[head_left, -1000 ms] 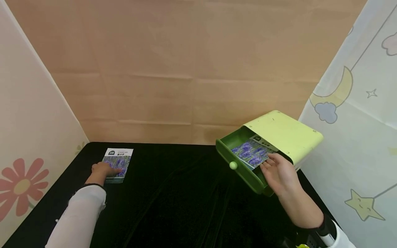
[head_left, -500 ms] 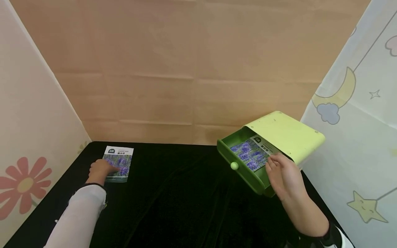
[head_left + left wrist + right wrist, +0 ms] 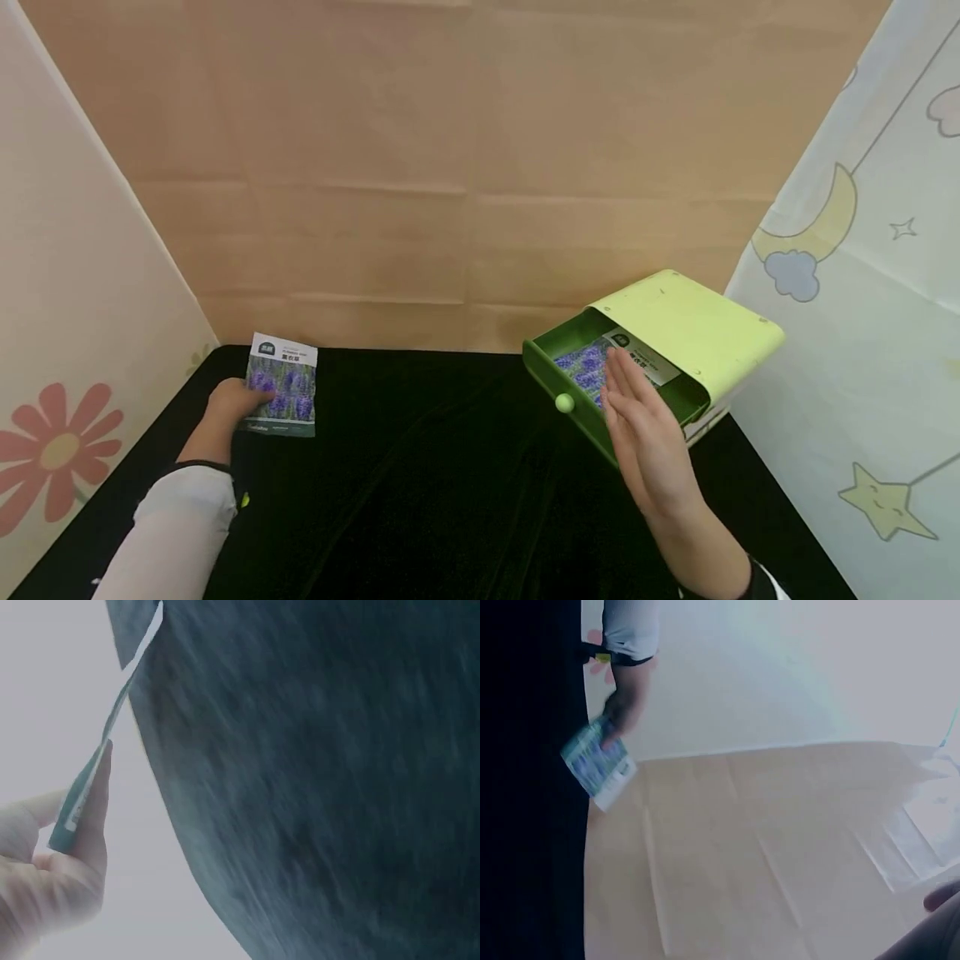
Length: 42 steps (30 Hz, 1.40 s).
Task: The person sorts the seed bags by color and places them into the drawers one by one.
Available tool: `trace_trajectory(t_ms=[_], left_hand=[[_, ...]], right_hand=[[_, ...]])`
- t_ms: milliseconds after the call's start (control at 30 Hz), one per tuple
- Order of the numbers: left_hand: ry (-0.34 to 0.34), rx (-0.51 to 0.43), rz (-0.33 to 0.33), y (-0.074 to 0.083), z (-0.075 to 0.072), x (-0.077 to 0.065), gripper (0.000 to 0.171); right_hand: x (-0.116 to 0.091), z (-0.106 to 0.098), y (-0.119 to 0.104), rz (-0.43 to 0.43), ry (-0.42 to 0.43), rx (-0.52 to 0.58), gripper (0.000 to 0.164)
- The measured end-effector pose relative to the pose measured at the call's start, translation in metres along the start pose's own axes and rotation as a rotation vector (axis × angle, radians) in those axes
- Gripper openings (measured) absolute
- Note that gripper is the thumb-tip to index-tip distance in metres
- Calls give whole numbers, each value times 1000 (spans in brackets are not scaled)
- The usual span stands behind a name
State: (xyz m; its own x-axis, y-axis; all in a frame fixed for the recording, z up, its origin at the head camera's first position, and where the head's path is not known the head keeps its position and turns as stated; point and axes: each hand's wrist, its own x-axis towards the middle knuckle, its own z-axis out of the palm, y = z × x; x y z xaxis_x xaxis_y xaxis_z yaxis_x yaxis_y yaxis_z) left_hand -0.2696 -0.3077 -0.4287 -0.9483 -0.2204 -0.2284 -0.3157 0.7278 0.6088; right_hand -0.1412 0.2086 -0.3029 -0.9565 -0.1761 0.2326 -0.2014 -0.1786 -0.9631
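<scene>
At the table's left side my left hand [image 3: 231,404] pinches a lavender seed packet [image 3: 281,375], thumb over its printed front. Edge-on in the left wrist view, the packet [image 3: 112,720] sits between thumb and fingers. My right hand [image 3: 648,442] has its fingers straight and together, reaching over the front of a green drawer [image 3: 543,367] and hiding part of it. A second lavender packet [image 3: 585,367] lies in that drawer, its lower part covered by the fingers. The drawer is pulled partway out of a light-green box [image 3: 690,321] and has a round pale knob [image 3: 565,403].
Black cloth covers the table [image 3: 420,475]. A tan sheet [image 3: 465,167] hangs behind it. Patterned white panels stand on the left [image 3: 82,250] and right [image 3: 892,333], the box being close to the right one.
My left hand has lifted its packet off the table, tilting it up toward me. My right hand has let go of the packet in the drawer, straightened its fingers and shifted left.
</scene>
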Motion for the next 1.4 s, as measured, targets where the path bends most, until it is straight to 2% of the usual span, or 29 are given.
trace_trajectory(t_ms=[100, 200, 267, 467, 633, 767, 900, 1033, 1200, 1400], left_hand=[[-5, -160, 47, 10, 7, -7, 49], [-21, -307, 85, 28, 18, -20, 49], [-39, -366, 120, 44, 26, -32, 50], [-150, -546, 218, 96, 54, -79, 46], [-244, -694, 252, 122, 78, -109, 44], [-323, -761, 277, 130, 94, -125, 48], [-380, -799, 286, 134, 105, -133, 55], [-398, -815, 294, 138, 113, -139, 57], [-429, -836, 293, 144, 118, -146, 57], [-450, -832, 310, 148, 119, -156, 61]], right_hand=[[-3, 14, 10, -54, -80, -79, 60], [-5, 25, 24, -50, -127, -137, 60], [-5, 32, 34, -8, -143, -141, 60], [-8, 46, 61, 215, -151, -67, 59], [-8, 48, 73, 331, -171, -1, 62], [-7, 48, 82, 372, -220, 53, 66], [-5, 47, 89, 408, -272, 88, 69], [-3, 47, 91, 441, -301, 78, 73], [-4, 42, 92, 441, -306, 11, 79], [-5, 41, 95, 424, -311, 35, 68]])
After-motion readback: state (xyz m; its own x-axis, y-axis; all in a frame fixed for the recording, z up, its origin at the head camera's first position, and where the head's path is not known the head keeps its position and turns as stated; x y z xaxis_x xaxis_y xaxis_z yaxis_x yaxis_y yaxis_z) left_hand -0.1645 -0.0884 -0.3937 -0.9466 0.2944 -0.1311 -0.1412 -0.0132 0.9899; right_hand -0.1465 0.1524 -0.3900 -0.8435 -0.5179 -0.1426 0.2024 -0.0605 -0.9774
